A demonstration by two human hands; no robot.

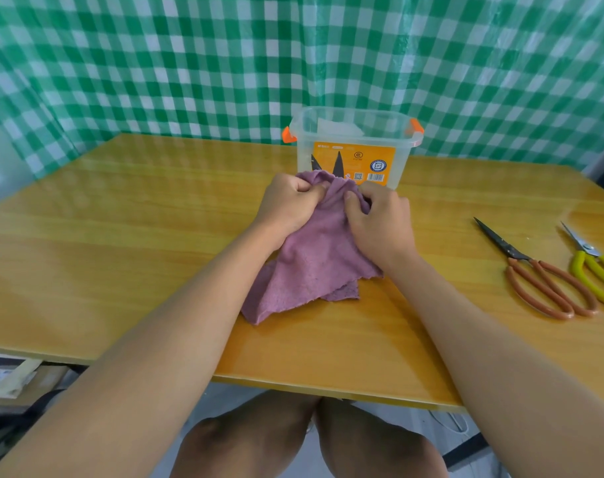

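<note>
Green-and-white checked curtain (155,63) backs the yellow wood-grain desk (121,236). Left hand (290,205) and right hand (379,219), close together at desk centre, each pinch the top edge of a mauve fleecy cloth (310,267) in curled fingers, apparently to gather it, while its lower corners rest on the surface. Just behind stands a clear plastic box with orange latches (352,146); orange-handled scissors (541,274) and yellow-handled scissors (593,267) lie well to the right, clear of the work.

The mauve cloth (314,267) lies on a honey wood-grain table (121,236). At twelve o'clock hangs a green-and-white gingham curtain (155,63), before it a clear box (348,132) with orange latches (288,135). At three o'clock are orange-handled scissors (541,270) and yellow-handled scissors (596,267).
</note>
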